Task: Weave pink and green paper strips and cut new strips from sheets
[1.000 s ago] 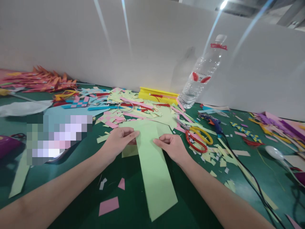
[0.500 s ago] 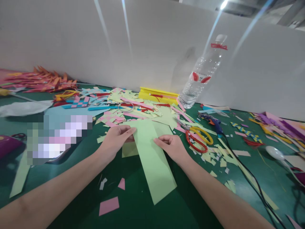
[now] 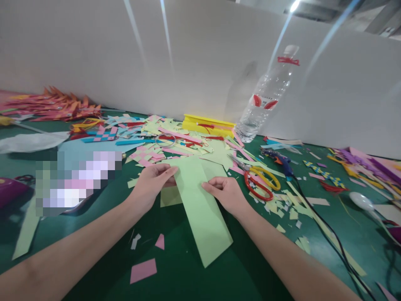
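Note:
A long pale green paper strip (image 3: 200, 213) slants between my two hands, its near end toward me. My left hand (image 3: 156, 179) pinches its far left edge between thumb and fingers. Lower on the right edge, my right hand (image 3: 224, 190) grips it with the thumb on top; the fingers are curled and partly hidden. Beneath and behind the strip lies more pale green paper (image 3: 216, 169). Scissors with red and yellow handles (image 3: 258, 192) rest just right of my right hand, their blades pointing away from me.
Paper scraps (image 3: 156, 127) pile up along the back by a folded yellow paper (image 3: 200, 124). A plastic bottle (image 3: 266, 100) leans near the wall. To the right are a blue glue gun (image 3: 278, 161) with a black cord and a white spoon (image 3: 361, 200). A blurred-out device (image 3: 81, 184) lies left.
The near end of the green strip has lifted or shifted very slightly. Both hands keep their grip in nearly the same place.

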Tool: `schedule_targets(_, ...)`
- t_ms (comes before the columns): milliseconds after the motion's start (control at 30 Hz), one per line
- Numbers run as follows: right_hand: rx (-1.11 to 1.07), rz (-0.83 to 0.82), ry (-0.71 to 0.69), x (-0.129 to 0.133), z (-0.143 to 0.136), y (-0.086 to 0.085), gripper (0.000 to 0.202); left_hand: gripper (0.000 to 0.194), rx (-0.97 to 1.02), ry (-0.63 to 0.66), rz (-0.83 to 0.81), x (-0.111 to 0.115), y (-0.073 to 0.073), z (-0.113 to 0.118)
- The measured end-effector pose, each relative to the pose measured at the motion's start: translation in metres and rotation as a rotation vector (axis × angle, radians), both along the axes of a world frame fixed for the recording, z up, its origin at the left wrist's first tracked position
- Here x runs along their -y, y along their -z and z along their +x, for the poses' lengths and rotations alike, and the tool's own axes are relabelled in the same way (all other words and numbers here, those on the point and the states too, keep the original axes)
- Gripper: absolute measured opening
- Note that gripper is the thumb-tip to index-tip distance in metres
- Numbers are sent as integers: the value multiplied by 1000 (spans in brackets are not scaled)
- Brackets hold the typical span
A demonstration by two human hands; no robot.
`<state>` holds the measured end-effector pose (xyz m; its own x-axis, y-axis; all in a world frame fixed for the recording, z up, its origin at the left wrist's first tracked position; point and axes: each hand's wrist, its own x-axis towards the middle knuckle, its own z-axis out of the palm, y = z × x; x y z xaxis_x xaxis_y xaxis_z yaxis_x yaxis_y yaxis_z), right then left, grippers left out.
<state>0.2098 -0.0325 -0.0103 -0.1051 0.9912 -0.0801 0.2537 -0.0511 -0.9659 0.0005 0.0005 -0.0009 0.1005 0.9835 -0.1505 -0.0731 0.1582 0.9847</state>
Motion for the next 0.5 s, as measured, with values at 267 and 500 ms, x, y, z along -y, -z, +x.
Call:
schedule_targets(267, 8, -3, 36, 0, 0, 0, 32, 26, 78, 63, -25, 1, 1, 0)
schedule_targets(500, -33, -15, 53, -1, -1, 0, 32, 26, -45, 236, -54, 4, 0, 2)
